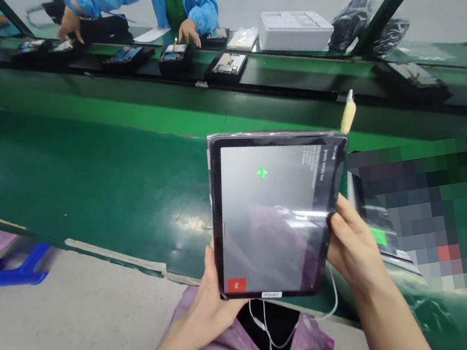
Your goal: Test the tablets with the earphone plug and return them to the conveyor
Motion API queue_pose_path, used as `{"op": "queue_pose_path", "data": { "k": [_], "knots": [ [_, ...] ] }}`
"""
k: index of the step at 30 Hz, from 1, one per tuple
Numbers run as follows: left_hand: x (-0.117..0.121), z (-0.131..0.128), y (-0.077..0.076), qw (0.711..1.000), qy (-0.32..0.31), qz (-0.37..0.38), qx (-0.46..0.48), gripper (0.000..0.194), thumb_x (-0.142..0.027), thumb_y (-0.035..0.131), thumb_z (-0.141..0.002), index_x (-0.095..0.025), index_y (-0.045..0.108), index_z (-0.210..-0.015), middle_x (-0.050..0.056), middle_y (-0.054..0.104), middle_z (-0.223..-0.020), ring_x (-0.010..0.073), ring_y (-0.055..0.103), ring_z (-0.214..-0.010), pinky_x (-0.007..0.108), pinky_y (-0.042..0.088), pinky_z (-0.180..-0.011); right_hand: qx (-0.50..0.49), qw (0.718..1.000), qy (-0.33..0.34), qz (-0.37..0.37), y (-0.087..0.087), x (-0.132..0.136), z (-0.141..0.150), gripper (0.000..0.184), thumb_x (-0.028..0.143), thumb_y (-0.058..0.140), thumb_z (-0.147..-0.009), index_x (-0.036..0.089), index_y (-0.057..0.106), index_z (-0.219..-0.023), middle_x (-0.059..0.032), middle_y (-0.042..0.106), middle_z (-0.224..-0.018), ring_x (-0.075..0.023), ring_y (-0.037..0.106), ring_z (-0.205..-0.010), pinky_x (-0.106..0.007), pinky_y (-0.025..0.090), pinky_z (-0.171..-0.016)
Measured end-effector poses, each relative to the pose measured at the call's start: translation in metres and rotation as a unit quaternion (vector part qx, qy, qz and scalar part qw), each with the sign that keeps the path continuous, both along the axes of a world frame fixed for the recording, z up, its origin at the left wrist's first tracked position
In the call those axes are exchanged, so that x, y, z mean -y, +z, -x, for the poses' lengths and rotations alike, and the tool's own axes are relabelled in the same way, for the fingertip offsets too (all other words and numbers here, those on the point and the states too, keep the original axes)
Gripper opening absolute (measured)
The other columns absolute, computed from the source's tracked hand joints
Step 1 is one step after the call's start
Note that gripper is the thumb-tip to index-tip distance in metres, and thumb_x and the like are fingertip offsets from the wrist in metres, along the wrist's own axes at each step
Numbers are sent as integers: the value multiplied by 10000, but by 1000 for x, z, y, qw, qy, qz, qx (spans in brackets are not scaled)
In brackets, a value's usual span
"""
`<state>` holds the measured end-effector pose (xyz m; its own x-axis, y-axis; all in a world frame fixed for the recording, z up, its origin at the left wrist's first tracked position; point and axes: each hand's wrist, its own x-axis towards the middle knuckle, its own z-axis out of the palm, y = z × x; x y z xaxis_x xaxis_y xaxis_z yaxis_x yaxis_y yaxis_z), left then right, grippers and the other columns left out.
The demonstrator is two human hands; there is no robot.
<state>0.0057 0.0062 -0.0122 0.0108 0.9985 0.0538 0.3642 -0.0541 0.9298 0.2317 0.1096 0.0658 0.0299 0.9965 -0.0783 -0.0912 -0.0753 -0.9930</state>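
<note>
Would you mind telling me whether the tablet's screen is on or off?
On. The tablet, held in the left hand and right hand, shows a green mark, a red square and white text.

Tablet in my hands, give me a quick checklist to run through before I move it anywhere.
1. Left hand supports the tablet at its lower left corner: ok.
2. Right hand grips its right edge: ok.
3. Screen lit, green mark and red square showing: ok.
4. Plastic wrap intact over the glass: cannot tell.
5. White cable dangling below could snag: not ok.
6. Green conveyor belt bare just ahead of the tablet: ok.
</note>
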Motion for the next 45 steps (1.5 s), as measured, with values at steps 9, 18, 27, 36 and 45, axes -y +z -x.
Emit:
{"op": "queue_pose_path", "data": {
  "k": [9, 18, 27, 36, 45],
  "knots": [
    [-2, -24, 43, 936, -108, 156, 296, 1374, -455, 849, -628, -302, -208, -1494, 184, 256, -1567, 328, 459, -1331, 475, 455, -1053, 81, 996, 2, -42, 55, 20, 7, 519, 576, 737, -762, 328, 598, -1196, -110, 641, -1193, -363, 641, -1030, -460, 558, -787],
    [-2, 4, 65, 967, -55, 170, 181, 1347, -454, 866, -595, -340, -114, -1512, 133, 229, -1584, 390, 399, -1359, 553, 498, -999, 59, 997, -55, 9, 12, 2, -4, 504, 562, 742, -731, 289, 645, -1144, -85, 665, -1179, -339, 598, -1133, -452, 526, -908],
    [-37, 17, 105, 898, 69, 243, 361, 785, -695, 603, -751, -179, 555, -1342, 124, 649, -1253, 360, 598, -1165, 441, 547, -909, -114, 986, 16, 121, -43, 20, 18, 489, 560, 742, -761, 308, 649, -1170, -38, 600, -1306, -286, 567, -1189, -397, 488, -976],
    [-30, 10, 98, 905, 57, 239, 347, 543, -553, 694, -730, -167, 679, -1112, 69, 720, -1008, 246, 662, -879, 269, 503, -671, -146, 970, 97, 168, -23, -9, 0, 515, 682, 749, -697, 256, 604, -946, -72, 705, -1008, -296, 651, -1017, -419, 540, -849],
    [-14, 2, 108, 896, 90, 258, 351, 573, -569, 745, -682, -183, 669, -1099, 69, 696, -1006, 240, 638, -893, 248, 478, -659, -150, 981, 65, 108, -14, -63, 6, 522, 614, 864, -556, 211, 733, -861, -67, 713, -1027, -229, 665, -922, -287, 553, -801]
  ]
}}
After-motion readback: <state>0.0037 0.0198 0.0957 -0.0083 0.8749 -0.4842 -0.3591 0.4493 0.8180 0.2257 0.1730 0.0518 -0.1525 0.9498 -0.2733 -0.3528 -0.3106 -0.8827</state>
